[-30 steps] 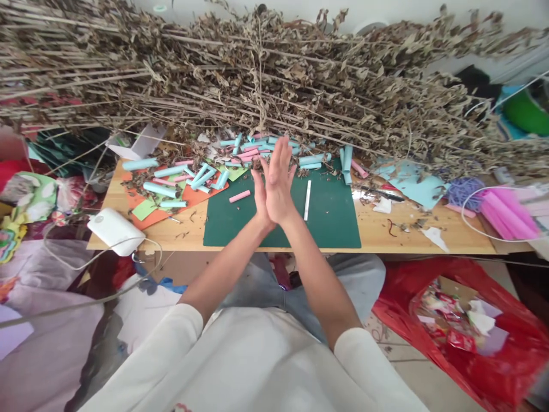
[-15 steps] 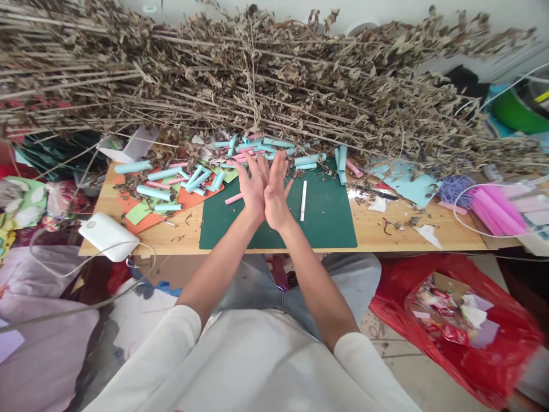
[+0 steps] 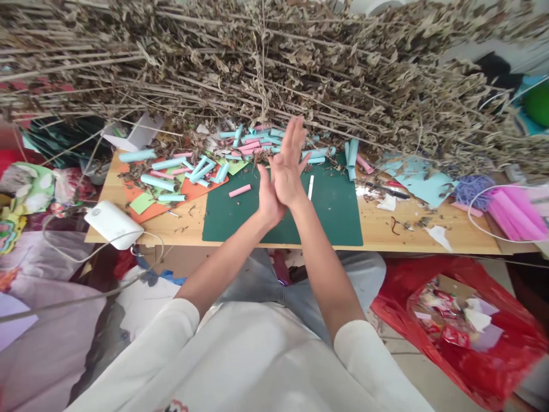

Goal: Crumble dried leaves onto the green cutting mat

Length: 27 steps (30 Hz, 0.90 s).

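Observation:
My left hand [image 3: 271,200] and my right hand [image 3: 290,169] are pressed together palm to palm above the green cutting mat [image 3: 334,220]. The fingers of both are stretched out, and the right hand reaches further forward, covering much of the left. Whether anything lies between the palms is hidden. On the mat, left of my hands, is a short pink paper tube [image 3: 239,191]. A narrow white strip [image 3: 311,187] lies just right of my right wrist, partly covered. Several blue paper tubes [image 3: 158,183] and pink ones are strewn behind and to the left.
A large heap of dried stalks [image 3: 240,68] spans the back of the wooden table [image 3: 377,229]. A white power bank [image 3: 114,224] with a cable sits at the left edge. Right of the mat are a black pen [image 3: 388,190] and blue paper [image 3: 422,180]. A red bag [image 3: 398,292] stands below.
The right hand has slid forward along the left, palms still together, and both have shifted slightly right. The view has tilted a little; the tubes stay put.

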Each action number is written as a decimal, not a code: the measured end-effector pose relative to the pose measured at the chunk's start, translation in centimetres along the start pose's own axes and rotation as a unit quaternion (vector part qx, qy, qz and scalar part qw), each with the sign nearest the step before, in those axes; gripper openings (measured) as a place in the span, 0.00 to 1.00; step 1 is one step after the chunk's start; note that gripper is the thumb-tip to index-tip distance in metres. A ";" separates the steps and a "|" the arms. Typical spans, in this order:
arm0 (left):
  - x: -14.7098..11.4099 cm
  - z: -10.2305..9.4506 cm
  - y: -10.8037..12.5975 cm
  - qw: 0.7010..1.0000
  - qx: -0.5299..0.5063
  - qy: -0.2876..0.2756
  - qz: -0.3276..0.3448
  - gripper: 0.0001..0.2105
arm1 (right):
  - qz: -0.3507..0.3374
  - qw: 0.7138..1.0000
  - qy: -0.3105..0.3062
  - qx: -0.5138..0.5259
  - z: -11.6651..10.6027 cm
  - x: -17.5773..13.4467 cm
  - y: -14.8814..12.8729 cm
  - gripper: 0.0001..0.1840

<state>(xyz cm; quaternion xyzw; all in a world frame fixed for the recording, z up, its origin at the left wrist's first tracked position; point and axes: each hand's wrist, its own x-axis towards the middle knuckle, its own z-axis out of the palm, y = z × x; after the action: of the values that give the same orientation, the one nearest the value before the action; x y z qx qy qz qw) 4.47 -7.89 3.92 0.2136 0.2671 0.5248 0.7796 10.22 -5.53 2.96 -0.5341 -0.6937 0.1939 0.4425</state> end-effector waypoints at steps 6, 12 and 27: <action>-1.1 -1.7 -0.4 0.990 -0.077 0.004 -0.115 0.35 | 0.020 0.989 0.082 0.125 -1.2 0.7 1.9 0.39; -0.8 -3.0 0.0 0.992 -0.075 -0.006 -0.098 0.32 | 0.010 0.993 0.047 0.109 -4.2 -3.0 -1.1 0.20; -2.7 -5.0 1.1 0.975 0.218 0.037 0.007 0.16 | 0.145 0.957 0.144 0.205 -2.3 -7.3 0.4 0.07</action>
<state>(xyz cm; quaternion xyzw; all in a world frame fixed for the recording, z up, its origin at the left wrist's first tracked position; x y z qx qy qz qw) -0.32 -9.70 1.34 0.3606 0.4026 0.4671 0.6998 12.63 -12.59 0.94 -0.5489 -0.4832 0.3146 0.6051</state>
